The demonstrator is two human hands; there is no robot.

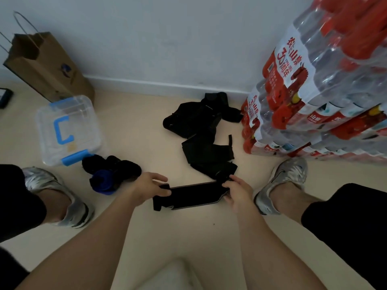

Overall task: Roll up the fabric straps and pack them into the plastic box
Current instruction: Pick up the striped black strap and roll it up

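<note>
A black fabric strap [192, 196] lies flat on the beige floor between my feet. My left hand [149, 188] pinches its left end between thumb and fingers. My right hand [237, 190] grips its right end. A loose pile of black straps [201, 132] lies farther back, near the wall. Several rolled straps [112, 171], black and one blue, sit to the left of my hands. The clear plastic box [67, 128] with blue latches and a blue handle stands closed at the left, just beyond the rolls.
A brown paper bag [48, 65] leans against the wall behind the box. Stacked packs of bottled water [326, 91] fill the right side. My two silver shoes [282, 183] flank the strap. A dark object [5, 97] lies at the far left edge.
</note>
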